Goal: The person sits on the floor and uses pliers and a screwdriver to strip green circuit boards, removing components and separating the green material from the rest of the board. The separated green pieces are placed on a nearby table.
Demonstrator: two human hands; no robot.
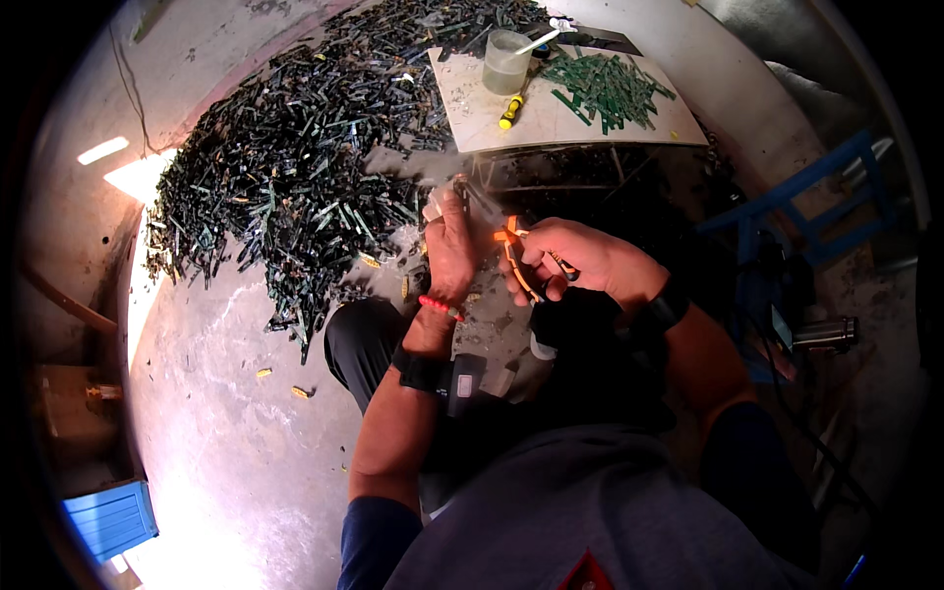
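Observation:
My left hand [450, 247] grips a small dark strip-like part [462, 187] between thumb and fingers, at the near edge of a pile of similar dark strips [295, 162]. A hazy blur lies just beyond it, so the part's details are unclear. To the right, my right hand [590, 254] is closed around pliers with orange and black handles [522, 273]. Their jaws are hard to make out and seem apart from the part in my left hand.
A white board [472, 122] ahead bears green circuit-board strips [608, 88], a translucent plastic cup [506, 66] with a white-handled tool [538, 43], and a yellow-black screwdriver [511, 110]. Right stand a blue metal frame [811, 195] and a metal cylinder [826, 333]. Yellow bits [300, 392] dot the floor.

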